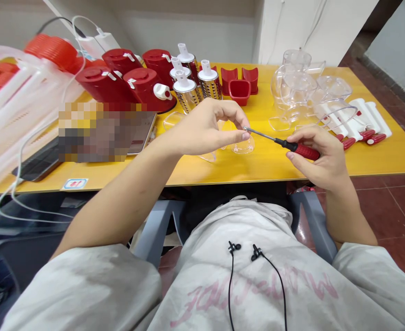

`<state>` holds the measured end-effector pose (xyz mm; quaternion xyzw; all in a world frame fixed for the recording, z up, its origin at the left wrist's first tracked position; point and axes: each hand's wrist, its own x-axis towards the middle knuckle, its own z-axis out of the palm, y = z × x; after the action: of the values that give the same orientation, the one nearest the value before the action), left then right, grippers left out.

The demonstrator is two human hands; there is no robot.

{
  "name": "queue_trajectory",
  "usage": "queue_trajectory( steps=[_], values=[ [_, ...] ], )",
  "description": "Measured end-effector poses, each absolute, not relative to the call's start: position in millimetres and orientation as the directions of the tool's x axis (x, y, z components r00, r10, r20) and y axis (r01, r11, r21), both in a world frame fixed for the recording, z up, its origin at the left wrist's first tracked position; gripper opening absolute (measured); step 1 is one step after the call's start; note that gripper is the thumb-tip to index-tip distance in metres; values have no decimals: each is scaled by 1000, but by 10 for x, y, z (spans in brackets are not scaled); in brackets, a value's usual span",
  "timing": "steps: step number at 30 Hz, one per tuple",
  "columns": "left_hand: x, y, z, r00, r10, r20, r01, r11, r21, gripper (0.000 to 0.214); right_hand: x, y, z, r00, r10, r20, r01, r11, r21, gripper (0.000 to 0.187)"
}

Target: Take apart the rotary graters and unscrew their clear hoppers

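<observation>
My right hand (318, 156) grips the red handle of a screwdriver (292, 146), whose metal shaft points left. My left hand (205, 128) is closed in a pinch at the shaft's tip; what sits between the fingertips is too small to make out. Just below the tip a small clear plastic piece (243, 147) lies on the yellow table (257, 165). Both hands hover over the table's front middle.
Red housings (143, 85), metal grater drums (187, 94) and small red cups (240, 89) stand at the back. Clear plastic hoppers (299, 92) and white pushers with red ends (364, 124) lie right. A white basket (12, 105) and cables sit left.
</observation>
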<state>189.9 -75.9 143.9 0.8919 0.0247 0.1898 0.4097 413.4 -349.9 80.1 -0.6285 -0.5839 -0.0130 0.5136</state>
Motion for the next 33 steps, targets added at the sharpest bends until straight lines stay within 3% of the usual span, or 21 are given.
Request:
queue_trajectory(
  steps=[5, 8, 13, 17, 20, 24, 28, 33],
  values=[
    [1942, -519, 1454, 898, 286, 335, 48, -820, 571, 27, 4151, -3481, 803, 297, 716, 631, 744, 241, -624, 25],
    [2173, -287, 1570, 901, 326, 285, 184, -884, 431, 28, 4152, -3461, 822, 237, 751, 617, 739, 273, -616, 25],
    [2786, -2, 1851, 905, 410, 116, 410, -912, 23, 66, 4165, -3443, 828, 202, 762, 615, 756, 278, -592, 26],
    [3216, 126, 1888, 872, 470, 138, 479, -877, -38, 96, 4197, -3442, 809, 198, 745, 637, 769, 284, -572, 28],
    [3394, 178, 1868, 827, 551, 111, 560, -825, -75, 104, 4207, -3438, 795, 212, 747, 631, 776, 264, -573, 27],
    [3238, 191, 1916, 853, 513, 93, 516, -856, -11, 96, 4209, -3443, 744, 289, 734, 614, 733, 242, -635, 37],
    [2636, 25, 1993, 897, 424, 121, 403, -900, 168, 89, 4188, -3439, 660, 384, 727, 569, 656, 219, -723, 53],
    [1677, -370, 1840, 898, 388, 206, 278, -866, 416, 75, 4033, -3333, 552, 333, 792, 512, 661, 190, -725, 72]
  ],
)
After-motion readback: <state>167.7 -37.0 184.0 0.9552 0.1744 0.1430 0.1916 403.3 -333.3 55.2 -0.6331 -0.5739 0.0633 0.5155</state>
